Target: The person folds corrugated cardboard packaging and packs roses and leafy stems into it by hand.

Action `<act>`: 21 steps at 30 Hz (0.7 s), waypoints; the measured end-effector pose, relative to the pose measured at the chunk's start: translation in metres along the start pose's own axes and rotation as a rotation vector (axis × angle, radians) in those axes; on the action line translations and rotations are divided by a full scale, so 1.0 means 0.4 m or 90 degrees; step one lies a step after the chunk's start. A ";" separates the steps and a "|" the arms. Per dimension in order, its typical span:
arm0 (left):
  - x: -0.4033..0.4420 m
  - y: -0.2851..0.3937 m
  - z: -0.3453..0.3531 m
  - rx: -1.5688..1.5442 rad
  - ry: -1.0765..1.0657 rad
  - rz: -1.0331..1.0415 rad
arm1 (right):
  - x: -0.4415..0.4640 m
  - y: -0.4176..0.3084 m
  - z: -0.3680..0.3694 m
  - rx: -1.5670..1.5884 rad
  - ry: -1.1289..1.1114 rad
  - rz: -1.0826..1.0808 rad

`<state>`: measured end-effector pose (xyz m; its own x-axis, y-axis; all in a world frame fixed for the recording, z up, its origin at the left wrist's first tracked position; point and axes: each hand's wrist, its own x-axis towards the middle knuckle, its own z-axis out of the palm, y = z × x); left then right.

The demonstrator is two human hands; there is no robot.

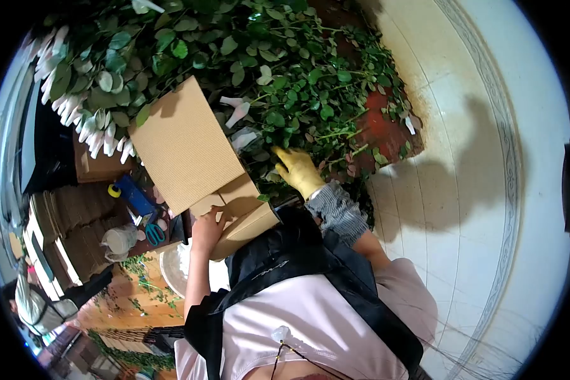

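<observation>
Cardboard box [250,226] already open, wrapped buds [238,113] lying outside. Can't tell if my left hand [206,233] grips it; gloved right hand [299,172] spread by leafy stems [297,101].

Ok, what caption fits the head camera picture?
Bare left hand on open brown cardboard box; yellow-gloved right hand by leafy green stems.
</observation>
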<state>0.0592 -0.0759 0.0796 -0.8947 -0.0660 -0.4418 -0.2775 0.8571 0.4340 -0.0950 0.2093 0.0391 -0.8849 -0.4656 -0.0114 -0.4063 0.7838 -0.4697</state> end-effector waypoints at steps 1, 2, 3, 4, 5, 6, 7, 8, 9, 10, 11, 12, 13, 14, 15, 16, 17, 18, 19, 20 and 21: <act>-0.004 -0.004 0.010 -0.004 0.005 -0.007 | 0.008 0.029 0.054 0.001 0.004 -0.050; -0.004 -0.014 0.019 0.004 0.010 -0.003 | 0.017 0.050 0.068 -0.090 -0.253 0.012; 0.002 -0.019 0.020 0.013 0.018 0.001 | 0.037 0.037 0.039 -0.091 -0.249 0.003; -0.003 -0.003 0.000 -0.027 0.007 -0.005 | 0.062 0.008 -0.023 -0.023 -0.250 0.032; -0.007 -0.011 0.006 -0.030 0.008 -0.009 | 0.065 -0.006 -0.058 0.050 -0.255 0.068; -0.007 -0.022 0.015 -0.020 0.018 -0.001 | 0.075 0.024 -0.055 0.194 -0.150 0.079; -0.001 -0.022 0.017 -0.011 0.033 0.008 | 0.108 -0.010 -0.147 0.342 -0.126 0.084; 0.000 -0.021 0.015 -0.014 0.038 0.005 | 0.144 0.006 -0.159 0.398 -0.022 0.097; -0.002 -0.011 0.006 -0.018 0.025 0.000 | 0.187 -0.022 -0.234 0.338 0.067 0.109; -0.005 -0.006 0.001 -0.021 0.012 -0.006 | 0.237 -0.001 -0.251 0.196 0.204 0.052; -0.004 -0.008 0.004 -0.023 0.017 -0.011 | 0.290 0.009 -0.284 0.006 0.305 0.005; -0.003 -0.013 0.012 -0.020 0.033 0.006 | 0.342 0.055 -0.265 -0.308 0.348 -0.013; -0.004 -0.016 0.016 -0.014 0.047 0.023 | 0.379 0.096 -0.253 -0.423 0.305 -0.006; -0.008 -0.015 0.017 -0.014 0.046 0.020 | 0.413 0.172 -0.227 -0.398 0.233 -0.021; -0.010 -0.011 0.014 -0.004 0.033 0.014 | 0.425 0.232 -0.211 -0.372 0.161 -0.032; -0.005 -0.010 0.005 0.008 0.024 0.011 | 0.425 0.219 -0.251 -0.348 0.215 -0.012; -0.002 -0.008 -0.002 0.000 -0.002 -0.003 | 0.446 0.209 -0.304 -0.327 0.270 0.000; -0.002 -0.005 -0.006 -0.018 0.014 0.007 | 0.421 0.166 -0.358 -0.349 0.454 -0.057; -0.009 -0.007 -0.005 -0.033 0.020 0.020 | 0.380 0.123 -0.408 -0.332 0.515 -0.034; -0.012 -0.019 0.011 -0.033 0.010 0.023 | 0.341 0.110 -0.434 -0.307 0.497 -0.015; -0.003 -0.038 0.031 -0.042 0.023 0.047 | 0.308 0.104 -0.455 -0.285 0.484 0.005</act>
<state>0.0690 -0.0825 0.0637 -0.9255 -0.0233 -0.3780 -0.2314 0.8249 0.5158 -0.2623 0.2592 0.1790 -0.7354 -0.1847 0.6520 -0.3098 0.9474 -0.0810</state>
